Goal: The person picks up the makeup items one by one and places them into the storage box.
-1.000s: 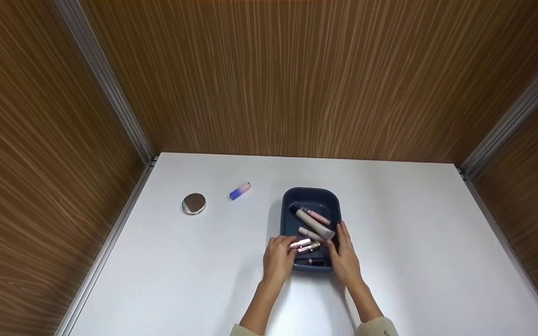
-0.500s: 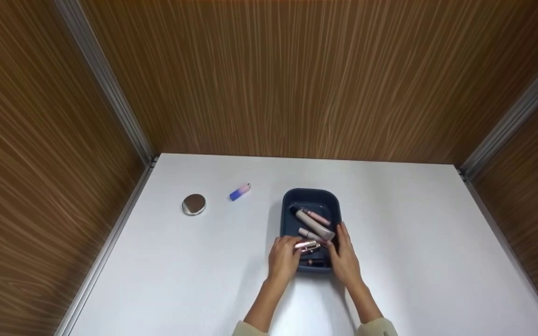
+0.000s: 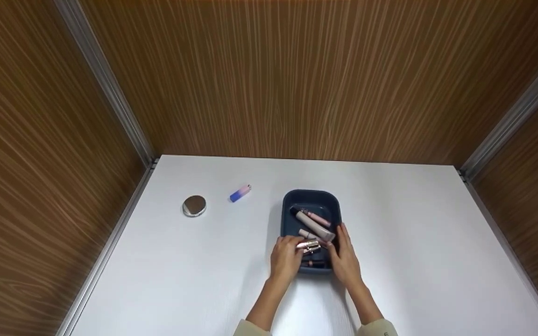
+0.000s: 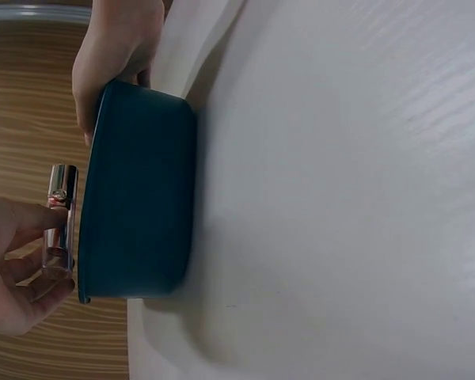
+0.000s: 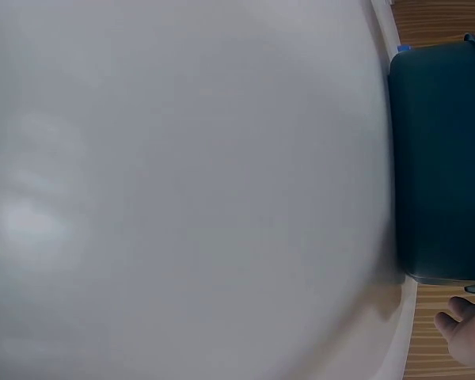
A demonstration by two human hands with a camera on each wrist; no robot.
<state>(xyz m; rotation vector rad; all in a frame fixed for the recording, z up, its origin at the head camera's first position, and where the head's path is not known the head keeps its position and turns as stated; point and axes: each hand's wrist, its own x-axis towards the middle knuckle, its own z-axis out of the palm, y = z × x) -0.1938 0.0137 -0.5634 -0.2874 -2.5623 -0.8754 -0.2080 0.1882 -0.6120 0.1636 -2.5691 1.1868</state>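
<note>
In the head view my left hand (image 3: 286,256) pinches a shiny metallic tube (image 3: 307,244) low over the near-left part of a dark blue container (image 3: 311,192). The left wrist view has the left hand (image 4: 16,261) holding that glossy tube (image 4: 61,214) just above the rim of the container (image 4: 138,190). My right hand (image 3: 346,261) grips the container's right side, fingers along the outer wall and thumb over the rim. Inside lie a grey-white tube (image 3: 315,225), a pink tube (image 3: 318,218), a pale stick (image 3: 307,234) and a dark tube (image 3: 315,264).
A round silver compact (image 3: 194,206) lies on the left of the white table (image 3: 414,242). Between it and the container is a blue-and-pink stick (image 3: 240,193). Wood-patterned panels (image 3: 269,84) stand behind and at both sides.
My left hand has shifted right with the metallic tube, bringing it further over the container. The right hand has kept its place on the container's side.
</note>
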